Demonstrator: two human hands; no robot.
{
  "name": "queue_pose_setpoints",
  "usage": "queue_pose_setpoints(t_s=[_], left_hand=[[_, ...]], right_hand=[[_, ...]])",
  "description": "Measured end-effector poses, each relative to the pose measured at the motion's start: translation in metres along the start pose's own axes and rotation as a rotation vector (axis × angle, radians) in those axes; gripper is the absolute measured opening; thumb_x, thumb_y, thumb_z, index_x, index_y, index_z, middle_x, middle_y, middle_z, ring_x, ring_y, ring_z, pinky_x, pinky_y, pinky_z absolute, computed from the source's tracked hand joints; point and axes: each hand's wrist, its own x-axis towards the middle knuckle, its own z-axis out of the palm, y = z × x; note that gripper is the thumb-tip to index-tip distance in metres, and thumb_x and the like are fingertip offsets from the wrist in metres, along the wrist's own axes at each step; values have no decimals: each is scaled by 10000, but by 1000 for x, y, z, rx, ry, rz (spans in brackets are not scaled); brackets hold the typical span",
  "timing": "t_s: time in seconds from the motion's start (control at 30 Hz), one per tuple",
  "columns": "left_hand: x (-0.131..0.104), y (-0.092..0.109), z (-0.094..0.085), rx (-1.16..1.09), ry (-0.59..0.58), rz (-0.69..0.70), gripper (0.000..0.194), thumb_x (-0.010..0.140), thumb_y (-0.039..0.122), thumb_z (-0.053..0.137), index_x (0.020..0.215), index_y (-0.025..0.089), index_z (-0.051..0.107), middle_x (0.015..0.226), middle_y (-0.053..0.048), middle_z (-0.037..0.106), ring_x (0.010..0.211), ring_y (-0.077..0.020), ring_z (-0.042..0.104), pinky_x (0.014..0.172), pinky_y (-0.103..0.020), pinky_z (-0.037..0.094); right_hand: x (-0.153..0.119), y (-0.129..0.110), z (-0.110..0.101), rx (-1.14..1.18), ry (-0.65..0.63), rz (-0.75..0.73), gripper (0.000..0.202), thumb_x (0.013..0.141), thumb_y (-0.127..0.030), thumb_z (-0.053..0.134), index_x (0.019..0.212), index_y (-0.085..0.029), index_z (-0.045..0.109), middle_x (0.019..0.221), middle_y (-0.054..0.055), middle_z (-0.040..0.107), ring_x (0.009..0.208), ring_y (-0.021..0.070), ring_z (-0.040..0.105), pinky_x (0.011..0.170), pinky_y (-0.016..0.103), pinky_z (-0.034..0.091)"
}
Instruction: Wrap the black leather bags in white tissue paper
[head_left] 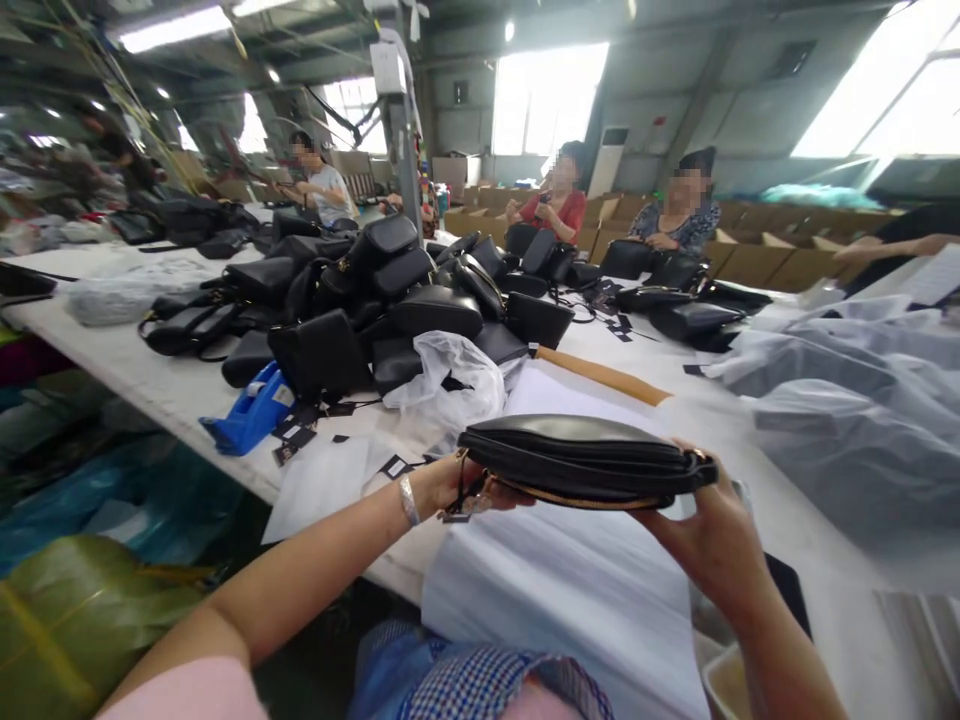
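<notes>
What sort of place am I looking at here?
Most likely a factory workshop that makes or packs bags: there's a large pile of black bags on a long white table, co-workers along its far side, and cardboard boxes lined up behind them.

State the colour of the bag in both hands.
The bag is black, seen best in the head view.
</notes>
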Motion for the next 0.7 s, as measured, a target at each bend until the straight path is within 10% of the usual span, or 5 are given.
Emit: queue_pose_setpoints(t_s=[0.17,0.33,0.5,0.7], left_hand=[[-5,0,-7,-245,-417,-384,673,853,704,434,1263,196,596,1161,-170,704,870,-257,737,583,-284,590],[-16,-26,-18,-213,-354,-438,819,821,795,385,1429,247,424,1233,-164,673,795,-263,751,481,-258,549],[-32,-29,-24,-102,-250,-485,801,821,771,439,1452,278,406,1330,-186,619,693,-224,749,371,-193,427],[-50,-6,-37,134,-214,-228,596,870,554,604,1396,287,519,1302,-144,649,579,-100,688,372,-137,359]], right_hand=[[-40,33,13,69,-37,298,586,808,-588,668,1272,-247,558,1214,125,638,1085,360,634,909,520,534],[-68,36,20,207,-65,522,675,832,-581,632,1391,-241,468,1320,127,599,1075,336,662,901,496,566],[-51,6,14,124,12,286,779,844,-580,611,1507,-290,324,1538,81,376,1357,362,424,1129,547,364],[-10,10,34,49,-159,-33,461,938,-544,499,1331,-308,553,1257,75,631,1124,306,619,1029,462,460]])
